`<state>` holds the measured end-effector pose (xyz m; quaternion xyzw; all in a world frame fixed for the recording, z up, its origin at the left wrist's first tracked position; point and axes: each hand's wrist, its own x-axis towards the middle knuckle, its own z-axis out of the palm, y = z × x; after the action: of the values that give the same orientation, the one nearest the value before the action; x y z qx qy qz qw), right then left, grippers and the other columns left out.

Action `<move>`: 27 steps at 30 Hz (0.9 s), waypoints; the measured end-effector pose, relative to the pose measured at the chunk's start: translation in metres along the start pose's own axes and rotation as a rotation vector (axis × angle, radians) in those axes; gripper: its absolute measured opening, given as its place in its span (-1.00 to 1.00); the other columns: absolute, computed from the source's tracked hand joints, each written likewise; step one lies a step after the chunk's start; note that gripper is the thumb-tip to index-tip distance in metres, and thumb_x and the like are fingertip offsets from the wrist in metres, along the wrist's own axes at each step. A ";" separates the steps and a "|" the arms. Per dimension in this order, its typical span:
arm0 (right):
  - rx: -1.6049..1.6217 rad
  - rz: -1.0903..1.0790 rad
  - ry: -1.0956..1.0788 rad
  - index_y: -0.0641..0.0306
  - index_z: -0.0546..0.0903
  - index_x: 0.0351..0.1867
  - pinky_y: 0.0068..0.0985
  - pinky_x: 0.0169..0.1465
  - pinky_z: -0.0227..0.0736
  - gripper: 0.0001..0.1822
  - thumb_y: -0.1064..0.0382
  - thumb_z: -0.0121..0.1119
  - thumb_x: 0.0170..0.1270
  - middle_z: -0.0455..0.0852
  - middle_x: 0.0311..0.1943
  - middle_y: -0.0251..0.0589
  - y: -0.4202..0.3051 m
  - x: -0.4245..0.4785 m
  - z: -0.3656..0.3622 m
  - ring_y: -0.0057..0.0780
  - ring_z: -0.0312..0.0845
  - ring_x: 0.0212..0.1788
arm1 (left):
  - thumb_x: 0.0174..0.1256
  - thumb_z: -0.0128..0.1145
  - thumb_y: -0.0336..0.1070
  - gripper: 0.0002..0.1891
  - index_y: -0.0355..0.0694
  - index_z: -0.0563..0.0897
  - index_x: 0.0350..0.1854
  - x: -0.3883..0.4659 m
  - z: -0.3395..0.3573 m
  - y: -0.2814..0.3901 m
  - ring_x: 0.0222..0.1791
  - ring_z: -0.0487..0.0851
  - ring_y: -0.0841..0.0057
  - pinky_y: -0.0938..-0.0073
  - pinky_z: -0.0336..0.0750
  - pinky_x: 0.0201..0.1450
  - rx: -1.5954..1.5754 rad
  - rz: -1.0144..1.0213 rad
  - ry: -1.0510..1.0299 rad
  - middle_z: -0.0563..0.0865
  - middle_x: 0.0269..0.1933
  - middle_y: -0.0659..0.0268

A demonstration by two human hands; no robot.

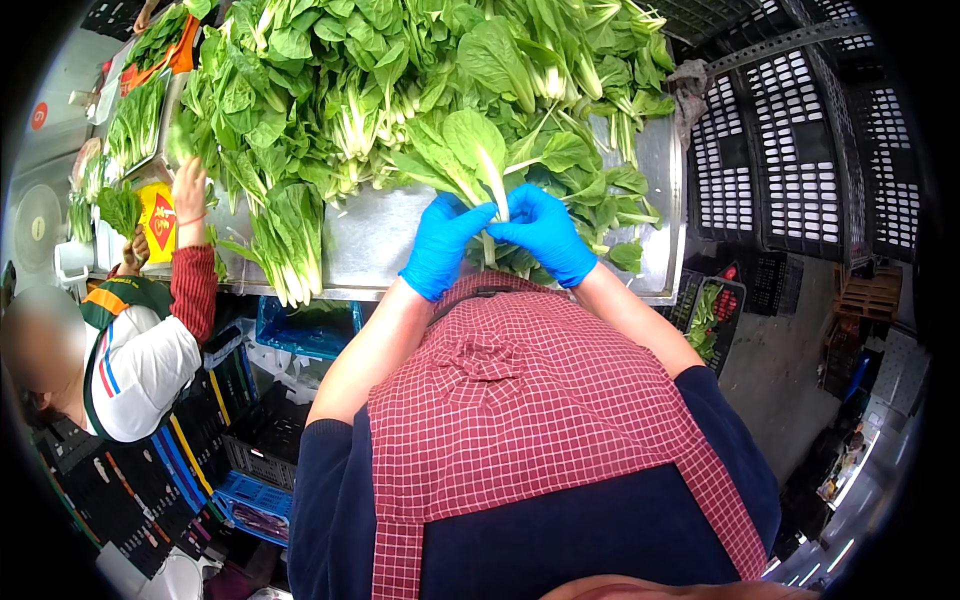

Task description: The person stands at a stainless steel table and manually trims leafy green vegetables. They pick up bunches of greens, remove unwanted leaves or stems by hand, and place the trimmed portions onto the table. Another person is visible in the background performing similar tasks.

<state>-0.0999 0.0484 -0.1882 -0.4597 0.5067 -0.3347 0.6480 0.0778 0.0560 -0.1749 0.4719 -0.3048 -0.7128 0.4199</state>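
In blue gloves, both my hands meet over the front edge of a steel table (pixel 367 232). My left hand (pixel 446 236) grips the base of a small leafy green (pixel 450 161) with pale stalks. Thumb and fingers of my right hand (pixel 544 232) pinch the white stalk of a broad leaf (pixel 480 146) beside it. The leaves fan away from me, and the gloves partly cover the stalk ends. Loose leaves (pixel 577 180) lie behind and beneath my right hand. Beyond spreads a large heap of leafy greens (pixel 300 97).
A co-worker (pixel 142 345) at the left holds a bunch of greens (pixel 120 210). A bunch (pixel 292 247) overhangs the table edge, above a blue-lined crate (pixel 307 330). Black crates (pixel 787 142) stand at right; a crate with greens and radishes (pixel 712 315) sits below.
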 end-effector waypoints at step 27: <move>-0.722 -0.155 0.543 0.17 0.70 -0.12 -0.52 -0.17 0.50 -0.66 0.14 0.37 0.05 0.69 -0.35 -0.21 -0.040 0.134 -0.061 -0.46 0.60 -0.33 | 0.28 0.20 -0.41 -0.60 -0.31 0.48 0.15 0.006 -0.012 -0.018 -0.22 0.65 0.43 0.39 0.61 -0.12 -0.557 -0.152 0.059 0.66 -0.11 0.20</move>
<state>-0.1218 -0.1022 -0.2013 -0.5882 0.7066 -0.2925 0.2631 0.0823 0.0582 -0.1967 0.3803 -0.0486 -0.7845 0.4874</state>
